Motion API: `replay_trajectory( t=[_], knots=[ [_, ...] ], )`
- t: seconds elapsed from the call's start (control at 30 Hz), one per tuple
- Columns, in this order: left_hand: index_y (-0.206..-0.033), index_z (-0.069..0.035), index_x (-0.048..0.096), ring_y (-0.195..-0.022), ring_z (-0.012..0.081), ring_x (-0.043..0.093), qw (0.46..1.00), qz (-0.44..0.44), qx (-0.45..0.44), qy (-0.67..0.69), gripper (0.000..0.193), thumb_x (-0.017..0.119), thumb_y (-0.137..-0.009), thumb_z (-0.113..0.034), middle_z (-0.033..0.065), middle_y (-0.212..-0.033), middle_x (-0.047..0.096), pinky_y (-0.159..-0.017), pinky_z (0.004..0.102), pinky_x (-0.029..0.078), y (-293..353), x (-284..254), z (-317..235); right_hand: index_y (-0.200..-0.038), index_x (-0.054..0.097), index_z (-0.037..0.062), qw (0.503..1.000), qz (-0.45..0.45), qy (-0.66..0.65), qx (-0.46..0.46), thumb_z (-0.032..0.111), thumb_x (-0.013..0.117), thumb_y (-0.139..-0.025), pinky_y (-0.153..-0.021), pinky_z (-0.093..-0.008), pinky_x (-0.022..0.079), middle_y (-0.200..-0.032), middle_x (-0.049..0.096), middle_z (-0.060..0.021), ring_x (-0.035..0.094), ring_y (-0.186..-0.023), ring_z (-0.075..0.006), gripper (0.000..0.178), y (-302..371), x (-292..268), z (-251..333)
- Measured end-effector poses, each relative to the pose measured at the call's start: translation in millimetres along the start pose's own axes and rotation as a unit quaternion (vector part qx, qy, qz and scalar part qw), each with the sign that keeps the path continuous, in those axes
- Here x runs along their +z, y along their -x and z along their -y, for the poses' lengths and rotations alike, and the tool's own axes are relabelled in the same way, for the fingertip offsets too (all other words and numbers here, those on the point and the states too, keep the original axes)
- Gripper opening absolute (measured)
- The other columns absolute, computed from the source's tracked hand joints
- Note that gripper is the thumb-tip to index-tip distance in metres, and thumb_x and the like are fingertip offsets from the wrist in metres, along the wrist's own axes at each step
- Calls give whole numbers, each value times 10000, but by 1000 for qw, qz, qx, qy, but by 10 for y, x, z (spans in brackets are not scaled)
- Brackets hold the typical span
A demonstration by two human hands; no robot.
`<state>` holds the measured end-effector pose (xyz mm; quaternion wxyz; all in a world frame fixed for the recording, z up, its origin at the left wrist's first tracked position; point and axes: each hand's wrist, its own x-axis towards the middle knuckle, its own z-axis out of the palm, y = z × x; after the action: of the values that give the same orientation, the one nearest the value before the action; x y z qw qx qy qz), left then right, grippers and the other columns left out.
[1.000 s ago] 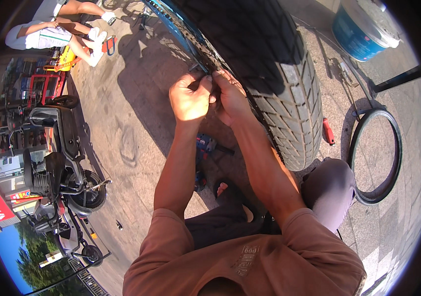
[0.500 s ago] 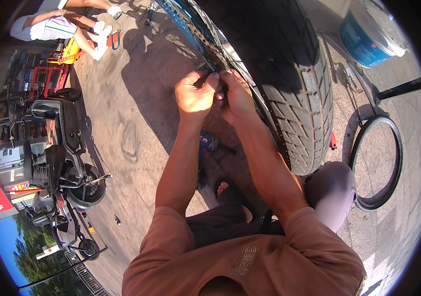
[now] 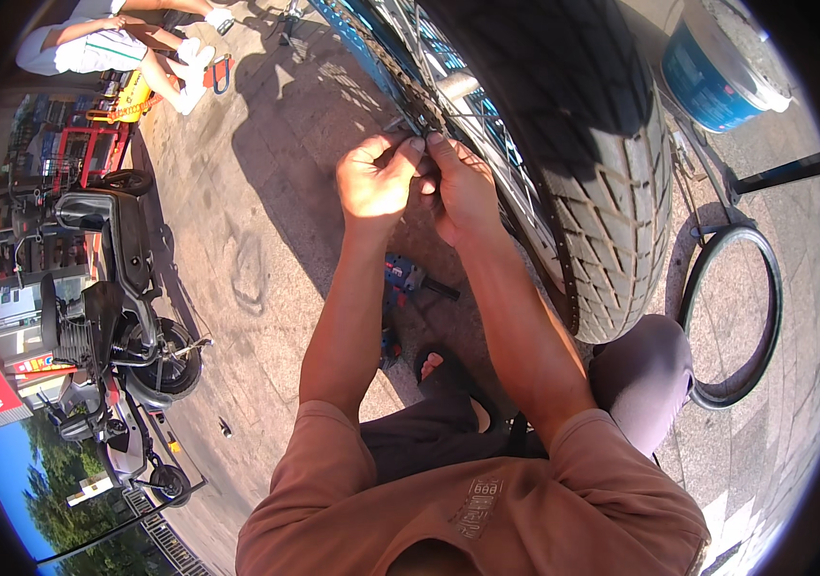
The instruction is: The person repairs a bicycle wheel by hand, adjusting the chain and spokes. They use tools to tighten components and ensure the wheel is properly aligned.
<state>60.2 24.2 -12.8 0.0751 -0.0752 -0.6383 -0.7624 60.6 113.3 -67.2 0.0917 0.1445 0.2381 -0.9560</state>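
Both my hands meet beside the wheel of a blue-framed bike, close to the chain (image 3: pixel 393 72) and spokes. My left hand (image 3: pixel 372 182) is closed, its thumb and fingers pinched together at the wheel's left side. Almost touching it, my right hand (image 3: pixel 465 187) is closed the same way, thumb tip up against the left thumb. What the fingertips hold is small and mostly hidden. The wide, treaded tyre (image 3: pixel 612 230) stands to the right of my right forearm. Above my hands runs the blue frame (image 3: pixel 357 36).
A blue and black power tool (image 3: pixel 404 275) lies on the ground under my forearms. At right are a loose black tyre (image 3: pixel 694 331) and a blue and white bucket (image 3: pixel 712 82). Parked motorbikes (image 3: pixel 108 278) stand at left; a seated person (image 3: pixel 108 48) is at upper left.
The wheel and its tyre have shifted slightly to the right, opening more view of spokes and hub. My hands stay pinched together in nearly the same place.
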Motion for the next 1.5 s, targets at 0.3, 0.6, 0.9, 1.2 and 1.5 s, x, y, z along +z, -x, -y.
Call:
replay_trajectory(
  t=[0.3,0.6,0.9,1.2,1.5],
  knots=[
    [-957,57,691,-640,63,594,999,-37,-10,-9,140,693,-856,-41,39,-765,685,-562,211,489,-56,56,11,-904,600,102,1000,-9,3,16,210,548,-993,-433,-180,394,-718,589,19,501,-544,-61,149,8,-55,16],
    [-914,57,698,-612,69,571,994,-28,-70,77,93,680,-856,-13,42,-745,668,-542,215,465,-38,65,-52,-884,599,106,999,0,28,-15,216,566,-985,-428,-189,370,-695,584,14,487,-518,-59,153,-3,-36,35],
    [-902,54,700,-588,59,536,994,-10,-99,43,75,681,-853,0,36,-730,652,-528,202,429,-82,18,-64,-866,588,120,999,5,36,-11,193,574,-978,-425,-198,368,-680,587,19,482,-500,-60,134,-24,-71,18],
    [-914,54,706,-578,57,531,994,-5,-109,6,89,687,-849,-4,35,-724,654,-522,197,419,-87,8,-112,-872,588,111,1000,-2,27,-15,191,565,-980,-423,-200,356,-687,586,16,484,-509,-63,137,15,-40,27],
    [-889,56,704,-588,64,550,994,-16,-111,-1,74,688,-846,-2,44,-720,660,-531,197,434,-89,44,-134,-876,590,110,999,4,31,-13,198,557,-985,-428,-191,356,-693,585,14,479,-511,-66,145,-18,-27,18]
  ],
)
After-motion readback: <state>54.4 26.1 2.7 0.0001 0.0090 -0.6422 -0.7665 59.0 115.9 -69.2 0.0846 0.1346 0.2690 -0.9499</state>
